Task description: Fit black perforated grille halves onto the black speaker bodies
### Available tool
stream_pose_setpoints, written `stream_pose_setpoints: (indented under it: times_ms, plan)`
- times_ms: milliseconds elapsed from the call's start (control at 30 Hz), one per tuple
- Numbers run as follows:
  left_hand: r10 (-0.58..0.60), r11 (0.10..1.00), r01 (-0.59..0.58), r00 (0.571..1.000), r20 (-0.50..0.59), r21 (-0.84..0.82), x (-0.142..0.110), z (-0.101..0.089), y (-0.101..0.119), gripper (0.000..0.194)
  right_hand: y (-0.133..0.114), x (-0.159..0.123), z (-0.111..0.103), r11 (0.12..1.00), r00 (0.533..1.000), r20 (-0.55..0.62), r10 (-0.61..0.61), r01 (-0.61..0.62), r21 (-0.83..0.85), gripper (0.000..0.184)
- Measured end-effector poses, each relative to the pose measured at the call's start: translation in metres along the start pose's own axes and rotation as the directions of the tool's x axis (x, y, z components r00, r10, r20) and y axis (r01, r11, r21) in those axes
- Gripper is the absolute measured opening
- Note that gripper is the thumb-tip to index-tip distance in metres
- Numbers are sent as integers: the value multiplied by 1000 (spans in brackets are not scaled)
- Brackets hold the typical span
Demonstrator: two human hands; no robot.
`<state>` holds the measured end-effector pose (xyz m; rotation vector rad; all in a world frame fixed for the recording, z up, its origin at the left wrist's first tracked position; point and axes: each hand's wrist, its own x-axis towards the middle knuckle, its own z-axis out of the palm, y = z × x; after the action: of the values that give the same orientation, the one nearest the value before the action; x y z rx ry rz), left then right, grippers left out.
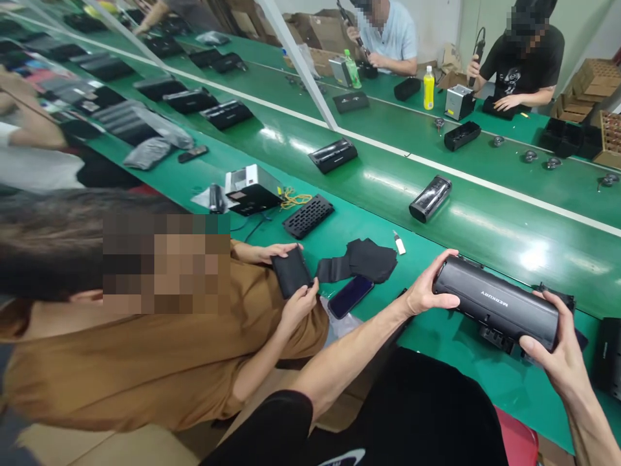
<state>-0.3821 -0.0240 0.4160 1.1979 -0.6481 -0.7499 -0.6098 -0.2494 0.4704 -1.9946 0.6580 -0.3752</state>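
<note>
MERKURY casing (495, 301) gripped by ends between left fingers (445, 301) and right fingers (533, 347).

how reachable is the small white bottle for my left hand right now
Probably yes: the white bottle lies close by, nothing between, but your left hand must first release the black casing.

Left of the left fingers (449, 301): dark phone (350, 297), lying on the green table (444, 349). Small white bottle (400, 244) ahead and to the left of the fingers. Farther left, silver-and-black box (253, 188) with yellow cables (295, 199) beside it; person in a brown shirt (179, 349) seated nearby. Well beyond the fingers: yellow drink bottle (428, 89), upright; green bottle (352, 70) to its left. Red curved object (518, 435), lower right of the fingers, partly hidden, identity unclear.
</note>
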Motion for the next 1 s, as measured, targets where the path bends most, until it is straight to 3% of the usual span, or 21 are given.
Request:
stream_pose_setpoints:
  times_ms: [133,233,300,367,433,500,700,833,933,1000]
  plan:
    - [-18,1000,18,998,-65,-2,1,2,-3,114,7,4,3,999,999,-40,14,-13,35,95]
    - [-121,993,119,991,-64,-25,5,-1,-7,109,11,12,7,978,984,4,176,-175,110,96]
    - [-200,980,199,980,-11,-20,8,-6,-8,96,10,17,10,901,930,89,358,-368,230,90]
    - [-243,970,244,969,36,-15,11,-9,-7,83,6,20,14,760,835,201,513,-550,347,84]
    - [-254,967,254,967,21,-27,13,-10,-6,75,3,19,19,641,753,281,595,-655,400,82]
    - [-264,964,263,963,-48,-31,14,-9,-6,67,3,18,23,604,729,296,617,-680,415,82]
    - [-358,931,365,922,-147,21,20,-8,-12,59,18,14,30,646,761,265,592,-645,409,88]
    - [-444,896,436,887,-124,-83,22,-15,-15,79,28,16,29,647,746,264,611,-663,376,88]
    - [-433,893,423,901,-39,-157,22,-19,-19,103,32,17,25,622,715,279,641,-697,357,86]
    - [-417,894,404,909,-30,-194,25,-19,-25,105,34,18,22,596,689,301,660,-723,348,85]
